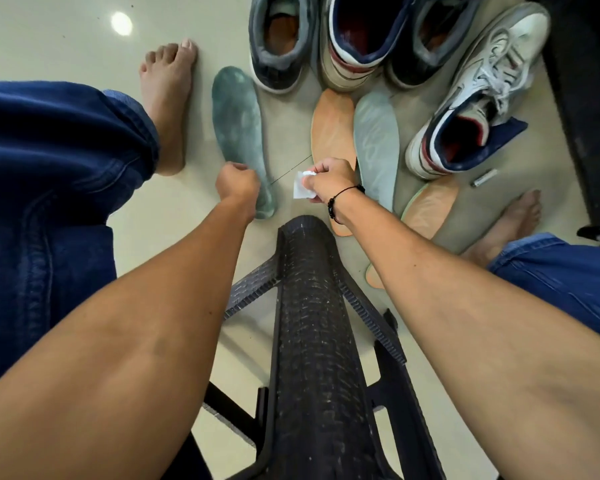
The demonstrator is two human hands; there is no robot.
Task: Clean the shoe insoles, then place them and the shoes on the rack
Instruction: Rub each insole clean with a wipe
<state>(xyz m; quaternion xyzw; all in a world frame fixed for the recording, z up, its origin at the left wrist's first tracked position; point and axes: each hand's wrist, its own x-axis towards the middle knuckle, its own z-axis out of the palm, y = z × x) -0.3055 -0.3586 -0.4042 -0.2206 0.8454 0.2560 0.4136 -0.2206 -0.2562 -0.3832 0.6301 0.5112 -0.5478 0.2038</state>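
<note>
**Both hands low over the insoles on the floor**

I'm looking straight down, and the dark green insole (239, 133) lies flat on the pale floor (66, 39), toe end away from me, heel end near my left hand (238, 183). That hand is down at the heel end, fingers curled under; I can't tell whether they actually pinch the insole's edge or only touch it. My right hand (329, 180) pinches a small crumpled white wipe (302, 188) between thumb and fingers, hovering between the green insole and the orange insole (333, 126). A black cord bracelet (343, 199) sits on that wrist.

Just right of the orange insole lies a pale grey-green insole (376, 143), the two side by side, edges touching or nearly so. A second orange insole (430, 209) lies tilted farther right, and a bit of another orange one (373, 277) peeks out beside my right forearm.

Beyond the insoles stand the shoes: a dark grey shoe (278, 39), a white and navy shoe (364, 32), another dark grey shoe (430, 39), and a white laced sneaker (478, 98) tilted to the right, with a blue insole (511, 128) poking out from under it. I can read no brand or writing on any of them.

A small silver cylinder (484, 177) lies on the floor near the sneaker. My bare feet rest on either side, blue jeans (49, 168) on my legs, and a black woven stool (312, 323) sits between my forearms.
</note>
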